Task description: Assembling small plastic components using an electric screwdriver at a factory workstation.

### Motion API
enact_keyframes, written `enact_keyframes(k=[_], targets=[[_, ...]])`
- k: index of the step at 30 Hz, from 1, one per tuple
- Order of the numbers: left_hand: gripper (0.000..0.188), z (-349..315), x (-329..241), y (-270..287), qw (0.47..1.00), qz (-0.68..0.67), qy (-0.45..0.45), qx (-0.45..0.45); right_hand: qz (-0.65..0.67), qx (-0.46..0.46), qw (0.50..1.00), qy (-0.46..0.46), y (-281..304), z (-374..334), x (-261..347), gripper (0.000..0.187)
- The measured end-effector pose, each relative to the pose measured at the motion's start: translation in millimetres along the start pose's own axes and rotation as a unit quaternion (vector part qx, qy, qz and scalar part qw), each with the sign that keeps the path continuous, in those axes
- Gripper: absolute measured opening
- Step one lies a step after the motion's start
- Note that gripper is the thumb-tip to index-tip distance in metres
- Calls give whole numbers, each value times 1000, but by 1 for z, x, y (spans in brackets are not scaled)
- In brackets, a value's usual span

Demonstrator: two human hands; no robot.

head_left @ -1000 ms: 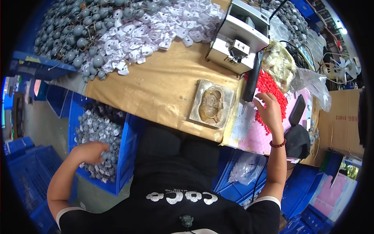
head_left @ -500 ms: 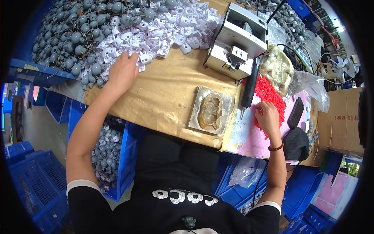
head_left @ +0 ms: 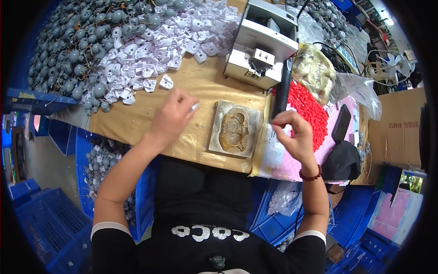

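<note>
My left hand point(head_left: 173, 118) is closed above the bench, left of a metal fixture block point(head_left: 221, 109). A bit of a white plastic part point(head_left: 195, 107) shows at its fingertips; the fingers hide the rest. To the right of the block, my right hand point(head_left: 295, 137) has thumb and forefinger pinched on a small red piece point(head_left: 281, 125), only partly visible. Just beyond that hand is a black electric screwdriver point(head_left: 282, 93). The block has a rounded, brownish recess with no part lying in it. Small red pieces point(head_left: 305, 108) are heaped beyond my right hand.
White plastic parts point(head_left: 150, 57) and grey round housings with wires point(head_left: 68, 57) pile up at the far left. A white and grey machine point(head_left: 255, 68) stands at the back. On the right lie a phone point(head_left: 341, 123) and a black cloth point(head_left: 342, 163). Blue crates point(head_left: 50, 223) stand below.
My left hand has left the white pile and come right and nearer, carrying a white part. My right hand has moved left from the red heap, with a red piece at its fingertips.
</note>
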State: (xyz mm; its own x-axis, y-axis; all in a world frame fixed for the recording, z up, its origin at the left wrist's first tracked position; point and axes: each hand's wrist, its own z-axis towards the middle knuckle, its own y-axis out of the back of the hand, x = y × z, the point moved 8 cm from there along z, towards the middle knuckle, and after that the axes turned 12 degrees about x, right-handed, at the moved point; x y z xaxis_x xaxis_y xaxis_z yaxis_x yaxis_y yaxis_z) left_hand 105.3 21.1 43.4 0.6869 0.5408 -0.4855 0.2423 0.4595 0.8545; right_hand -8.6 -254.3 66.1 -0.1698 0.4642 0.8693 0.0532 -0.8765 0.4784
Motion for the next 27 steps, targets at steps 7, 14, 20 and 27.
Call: enact_keyframes(k=[7,14,20,27], targets=[[45,-39,-13,-30,990,55,-121,56,18,35,999,-23,-11,-12,-9,12],[36,6,-66,-23,982,-140,-125,31,4,27,999,32,-25,1,7,10],[47,22,-74,-64,985,-146,-60,68,-101,15,984,143,-50,22,31,21],[59,-5,-29,-12,992,-124,-31,25,-318,44,928,188,-90,19,24,28]])
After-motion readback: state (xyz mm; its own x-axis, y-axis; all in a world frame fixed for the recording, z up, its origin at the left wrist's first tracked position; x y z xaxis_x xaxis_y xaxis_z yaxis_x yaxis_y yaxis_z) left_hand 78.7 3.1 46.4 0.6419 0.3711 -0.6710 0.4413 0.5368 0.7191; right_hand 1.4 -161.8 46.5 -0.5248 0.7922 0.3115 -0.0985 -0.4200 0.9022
